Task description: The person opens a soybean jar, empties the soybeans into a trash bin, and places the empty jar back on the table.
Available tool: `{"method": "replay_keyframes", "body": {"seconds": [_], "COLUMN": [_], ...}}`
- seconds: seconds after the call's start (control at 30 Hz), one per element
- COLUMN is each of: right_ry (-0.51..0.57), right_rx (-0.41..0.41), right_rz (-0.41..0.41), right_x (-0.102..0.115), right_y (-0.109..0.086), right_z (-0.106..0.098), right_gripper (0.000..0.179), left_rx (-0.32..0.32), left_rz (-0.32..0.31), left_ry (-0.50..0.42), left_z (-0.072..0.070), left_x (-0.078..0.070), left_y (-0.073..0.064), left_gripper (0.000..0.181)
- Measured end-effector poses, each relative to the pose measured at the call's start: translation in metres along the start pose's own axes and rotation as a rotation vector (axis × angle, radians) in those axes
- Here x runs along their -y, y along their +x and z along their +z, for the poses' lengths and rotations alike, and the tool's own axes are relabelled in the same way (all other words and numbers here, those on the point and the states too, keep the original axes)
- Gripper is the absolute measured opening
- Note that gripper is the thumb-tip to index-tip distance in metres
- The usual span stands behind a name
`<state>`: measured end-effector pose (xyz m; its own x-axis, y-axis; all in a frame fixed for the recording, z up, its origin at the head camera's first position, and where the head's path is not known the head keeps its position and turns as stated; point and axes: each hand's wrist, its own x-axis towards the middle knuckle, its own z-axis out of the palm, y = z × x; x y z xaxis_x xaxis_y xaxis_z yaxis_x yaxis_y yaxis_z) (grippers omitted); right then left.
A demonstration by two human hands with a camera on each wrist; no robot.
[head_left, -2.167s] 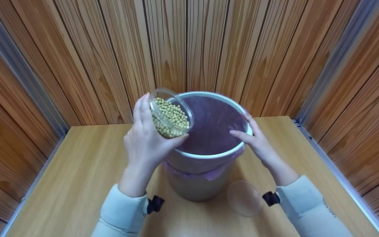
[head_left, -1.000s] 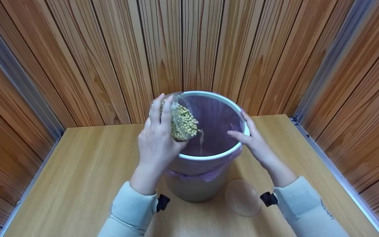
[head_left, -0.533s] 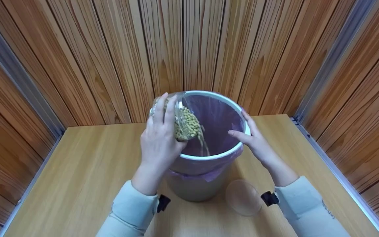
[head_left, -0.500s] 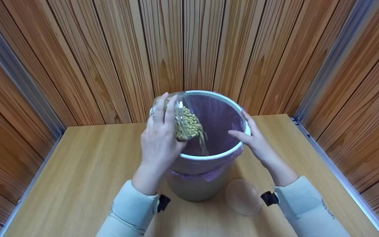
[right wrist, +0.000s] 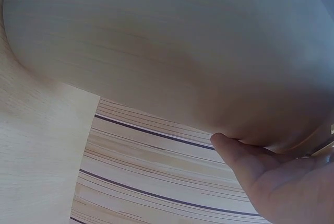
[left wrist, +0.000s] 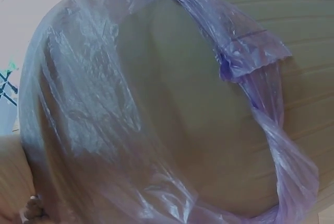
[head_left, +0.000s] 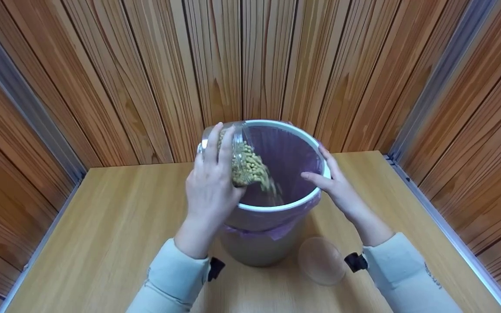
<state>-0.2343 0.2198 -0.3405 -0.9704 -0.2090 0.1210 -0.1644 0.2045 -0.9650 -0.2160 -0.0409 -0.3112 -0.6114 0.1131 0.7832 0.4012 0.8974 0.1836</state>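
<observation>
My left hand [head_left: 209,187] grips a clear jar [head_left: 239,130] of pale green dried peas [head_left: 249,164]. Tipped on its side, the jar has its mouth over the left part of a trash bin [head_left: 261,254]. A blurred stream of peas runs from the mouth into the bin. My right hand [head_left: 342,189] holds the bin's white rim at the right, thumb inside and fingers outside. A purple bag [head_left: 278,232] lines the bin and folds over its outside; the left wrist view shows this bag [left wrist: 88,83] closely. The bin's bottom inside is hidden.
A round clear lid [head_left: 321,261] lies on the wooden table [head_left: 124,226], just right of the bin's base. Wood-panelled walls [head_left: 220,61] stand behind and at both sides, with metal strips at the corners.
My left hand has moved right and tilted the jar from leaning to sideways. The pea stream has started and grown thicker. My right hand has stayed on the rim.
</observation>
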Motion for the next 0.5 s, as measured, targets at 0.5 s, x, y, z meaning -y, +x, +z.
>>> {"method": "replay_keyframes", "body": {"seconds": [0.5], "right_ry": [-0.015], "right_rx": [0.000], "right_rz": [0.013], "right_x": [0.0011], "right_y": [0.0006], "right_z": [-0.0006], "right_gripper": [0.082], "left_rx": [0.003], "left_rz": [0.015], "left_ry": [0.031], "left_z": [-0.0018], "left_x": [-0.0031], "left_y": [-0.0001], "left_gripper": [0.101]}}
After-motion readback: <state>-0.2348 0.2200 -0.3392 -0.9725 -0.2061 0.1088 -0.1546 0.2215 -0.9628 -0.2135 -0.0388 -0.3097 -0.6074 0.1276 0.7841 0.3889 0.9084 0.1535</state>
